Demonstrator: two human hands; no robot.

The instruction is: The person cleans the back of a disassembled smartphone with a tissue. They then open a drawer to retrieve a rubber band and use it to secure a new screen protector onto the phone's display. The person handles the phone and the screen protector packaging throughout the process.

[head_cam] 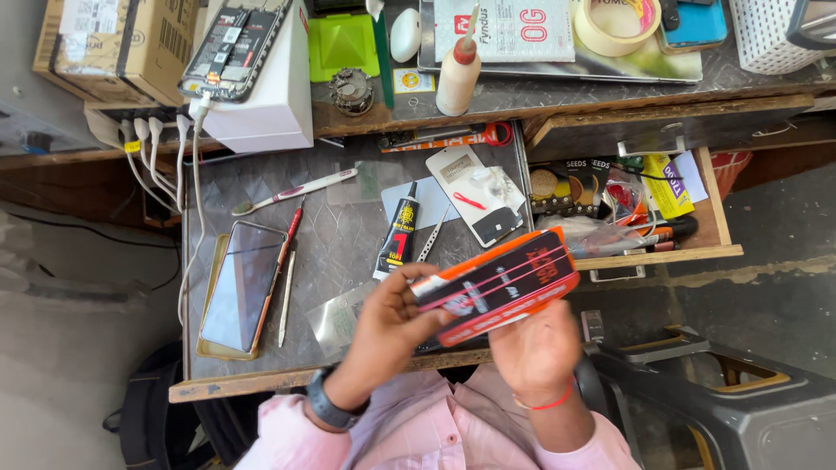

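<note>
Both hands hold one flat orange and black packet [498, 283] above the near edge of the worktable [348, 252]. Left hand [383, 326] grips the packet's left end, fingers curled over its edge; right hand [533, 348] supports it from below at the packet's 6 o'clock, and its fingers are blurred, so I cannot tell how they are set.

On the grey, patterned tabletop, at 9 o'clock from the packet, a phone [242, 287] lies face up on a tan case. Beside it lie a red pen [290, 235] and a thin white stick [286, 296]. At 11 o'clock lies a toothbrush [292, 191], and at 12 o'clock a black glue tube [398, 239] and a white card [475, 193].

At 2 o'clock an open wooden drawer [714, 204] is full of small packets. At 4 o'clock stands a dark plastic stool [740, 392] on a grey floor. On the upper shelf stand a squeeze bottle [457, 74], a tape roll [616, 24], a white box [270, 87] and a cardboard box [122, 43].
</note>
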